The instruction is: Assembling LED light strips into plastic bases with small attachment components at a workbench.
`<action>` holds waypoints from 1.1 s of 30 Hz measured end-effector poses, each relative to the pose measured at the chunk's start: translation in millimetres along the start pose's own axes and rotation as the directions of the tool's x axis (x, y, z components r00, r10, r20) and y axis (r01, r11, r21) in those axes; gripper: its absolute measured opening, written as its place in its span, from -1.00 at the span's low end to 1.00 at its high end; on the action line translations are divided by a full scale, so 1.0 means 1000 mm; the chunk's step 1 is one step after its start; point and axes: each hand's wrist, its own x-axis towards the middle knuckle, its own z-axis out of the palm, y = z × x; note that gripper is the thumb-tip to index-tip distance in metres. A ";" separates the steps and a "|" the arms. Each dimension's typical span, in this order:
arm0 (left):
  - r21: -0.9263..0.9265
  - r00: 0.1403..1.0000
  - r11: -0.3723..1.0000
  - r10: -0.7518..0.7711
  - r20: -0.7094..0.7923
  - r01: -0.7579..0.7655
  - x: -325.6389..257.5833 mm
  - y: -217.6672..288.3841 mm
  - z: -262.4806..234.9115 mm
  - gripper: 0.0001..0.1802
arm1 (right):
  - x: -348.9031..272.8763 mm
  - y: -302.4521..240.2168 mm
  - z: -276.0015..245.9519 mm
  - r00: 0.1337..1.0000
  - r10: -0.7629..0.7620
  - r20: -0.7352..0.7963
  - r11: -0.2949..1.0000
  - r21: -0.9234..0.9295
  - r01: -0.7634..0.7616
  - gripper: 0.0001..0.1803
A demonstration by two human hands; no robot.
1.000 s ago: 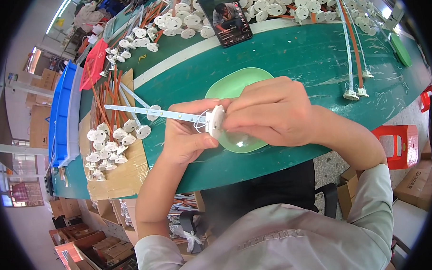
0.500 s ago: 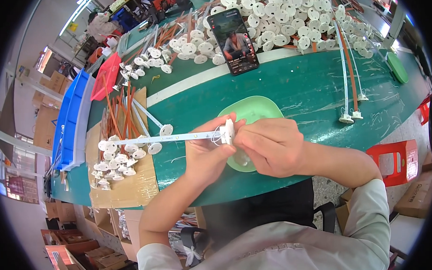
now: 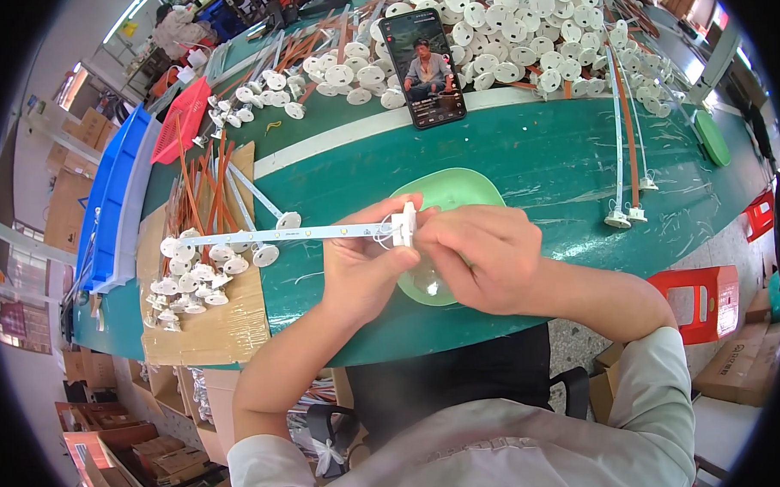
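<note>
My left hand is closed around the white round cap of an LED light strip. The strip points left, level above the table, with thin white wires looping where it meets the cap. Against the cap's right face, my right hand has its thumb and fingers pinched together; whatever is between them is hidden. Below both hands sits a light green bowl, partly covered, with small clear or shiny bits inside.
Several capped strips lie on cardboard at the left, beside a blue tray and a red basket. A phone leans before a large pile of white caps. More strips stand at the right, near a red stool.
The view has shifted slightly, so most things sit a little further left and up. Both hands keep the same hold on the strip's cap. The phone's picture has changed.
</note>
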 end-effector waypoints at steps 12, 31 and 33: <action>-0.179 0.996 0.981 -0.076 -0.035 0.069 0.002 0.002 0.002 -0.45 | 0.000 0.005 -0.007 0.999 0.009 0.050 0.999 0.044 -0.012 -0.80; 0.777 0.835 0.365 -0.003 -0.551 0.513 0.015 0.188 -0.111 -0.34 | 0.011 0.024 -0.022 0.995 -0.029 0.099 1.000 0.012 0.027 -0.89; 0.782 0.791 -0.143 0.012 -0.612 0.607 0.008 0.211 -0.132 -0.51 | 0.010 0.028 -0.026 0.981 -0.066 0.185 0.995 -0.055 0.077 -0.91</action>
